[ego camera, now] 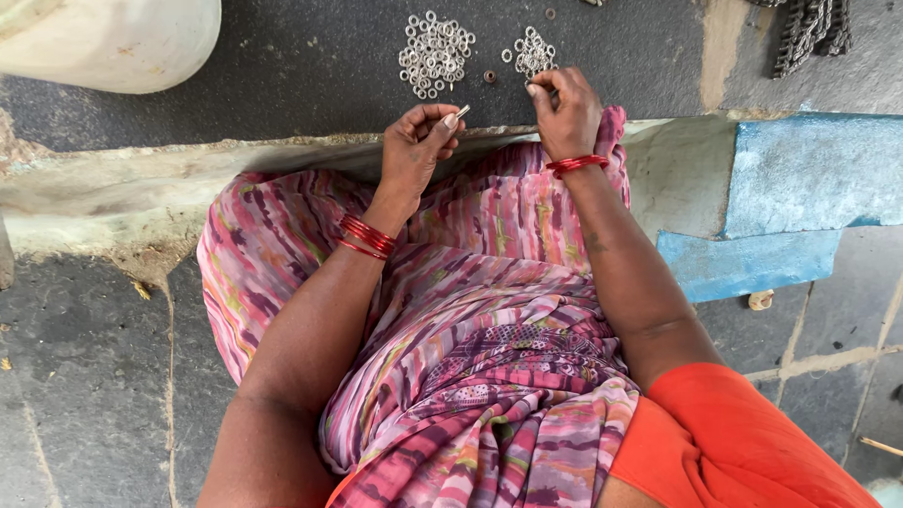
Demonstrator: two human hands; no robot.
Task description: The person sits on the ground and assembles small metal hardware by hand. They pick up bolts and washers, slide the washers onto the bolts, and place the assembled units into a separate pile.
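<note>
The person's left hand (416,141) is curling shut, with thumb and forefinger pinching a thin metal pin (462,112) whose pale tip is sticking out toward the right. The right hand (567,111) is resting just beside it on the dark mat (282,66), its fingers bent down and touching the edge of the smaller pile of rings (532,53); whether it is actually gripping a ring is hidden by the fingers, so I cannot tell. The larger pile of rings (435,54) is lying on the mat just above the left hand, with a small brown ring (489,76) sitting between the two piles. Red bangles (367,235) are circling both wrists. A white bucket (108,38) is standing at the upper left, a chain (807,33) is lying at the upper right, and a blue block (800,198) is sitting at the right.
</note>
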